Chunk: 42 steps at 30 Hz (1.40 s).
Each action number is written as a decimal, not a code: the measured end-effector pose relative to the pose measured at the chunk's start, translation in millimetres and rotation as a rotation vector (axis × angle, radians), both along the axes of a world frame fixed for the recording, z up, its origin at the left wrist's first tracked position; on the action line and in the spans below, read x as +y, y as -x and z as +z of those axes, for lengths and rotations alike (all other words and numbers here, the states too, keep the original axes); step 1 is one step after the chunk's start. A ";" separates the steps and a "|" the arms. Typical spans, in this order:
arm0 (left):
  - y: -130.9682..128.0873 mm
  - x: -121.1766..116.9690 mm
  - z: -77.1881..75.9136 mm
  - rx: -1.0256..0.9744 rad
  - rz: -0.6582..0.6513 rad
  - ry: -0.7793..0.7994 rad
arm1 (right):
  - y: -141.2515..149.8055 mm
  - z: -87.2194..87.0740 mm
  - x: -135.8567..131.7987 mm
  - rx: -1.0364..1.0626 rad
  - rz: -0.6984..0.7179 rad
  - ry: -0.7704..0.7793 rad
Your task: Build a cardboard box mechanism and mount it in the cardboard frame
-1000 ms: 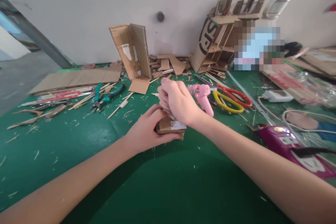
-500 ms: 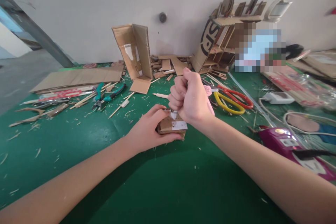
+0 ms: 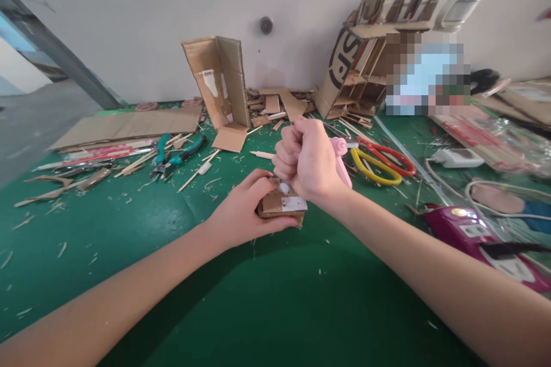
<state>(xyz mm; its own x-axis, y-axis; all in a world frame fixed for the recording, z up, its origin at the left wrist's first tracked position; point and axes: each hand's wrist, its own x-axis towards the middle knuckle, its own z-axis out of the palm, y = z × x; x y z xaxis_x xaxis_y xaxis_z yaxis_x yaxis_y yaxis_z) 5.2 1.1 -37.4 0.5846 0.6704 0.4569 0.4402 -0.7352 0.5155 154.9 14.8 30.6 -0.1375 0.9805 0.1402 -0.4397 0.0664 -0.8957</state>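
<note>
My left hand (image 3: pixel 245 206) grips a small block of stacked cardboard (image 3: pixel 271 203) on the green table, thumb along its near side and fingers over its far left edge. A pale label patch shows on the block's top. My right hand (image 3: pixel 305 157) is closed in a fist just over the block's far right part; whatever it may hold is hidden by the fingers. Behind that fist, a pink object (image 3: pixel 341 155) is partly covered. A thin, pale, pointed stick (image 3: pixel 262 155) lies just beyond the hands.
Teal-handled pliers (image 3: pixel 161 157) and wooden sticks lie left. An open cardboard piece (image 3: pixel 232 80) stands behind, near a cardboard shelf (image 3: pixel 340 74). Yellow-handled scissors (image 3: pixel 374 175) and red-handled scissors (image 3: pixel 402 167) lie right, with a purple power strip (image 3: pixel 451 229) and cables nearer me.
My right fist has dropped slightly and shifted a little left over the block, uncovering more of the pink object. My left hand keeps its hold on the block.
</note>
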 end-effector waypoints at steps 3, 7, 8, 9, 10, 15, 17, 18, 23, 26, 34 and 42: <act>0.0 -0.9 2.8 0.002 -0.010 -0.010 | 1.7 0.1 0.3 -0.062 0.011 -0.012; -0.2 -2.1 7.8 -0.005 -0.005 -0.012 | 3.2 -4.1 -1.3 -0.234 0.034 -0.105; -0.3 -2.1 8.4 -0.004 -0.001 -0.010 | 3.1 -5.3 -2.0 -0.279 0.038 -0.121; -0.3 -1.9 8.5 -0.002 0.002 -0.010 | 2.8 -6.3 -2.6 -0.307 0.036 -0.131; -0.3 -1.6 8.1 0.000 0.003 -0.014 | 2.3 -7.0 -3.2 -0.305 0.031 -0.133; -0.8 -0.1 3.5 -0.012 -0.004 -0.044 | -0.9 -5.3 -3.3 -0.011 -0.093 -0.103; -1.0 -0.2 2.6 -0.019 -0.003 -0.043 | -1.2 -4.2 -2.6 0.041 -0.146 -0.110; -1.1 -0.3 2.5 -0.020 -0.003 -0.037 | -1.1 -3.9 -2.3 0.044 -0.155 -0.112; -1.1 -0.4 2.4 -0.008 0.007 0.022 | 0.2 -4.3 -2.0 0.043 -0.084 -0.096; -0.9 -0.2 1.8 -0.009 0.004 0.033 | 0.8 -4.0 -2.3 0.010 -0.059 -0.063; -1.5 -0.8 6.5 -0.017 -0.003 0.021 | 4.5 1.5 -1.6 -0.121 0.007 -0.095; 1.2 2.0 2.9 -0.009 -0.033 0.005 | -0.2 3.0 -0.6 -0.095 0.045 -0.081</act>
<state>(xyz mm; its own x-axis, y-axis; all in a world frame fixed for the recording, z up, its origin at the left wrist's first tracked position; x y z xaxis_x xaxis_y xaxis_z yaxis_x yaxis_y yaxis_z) 4.0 3.2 -34.5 0.6026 0.6526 0.4593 0.4107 -0.7471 0.5227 155.1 14.2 33.7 -0.1977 0.9590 0.2028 -0.3576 0.1221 -0.9259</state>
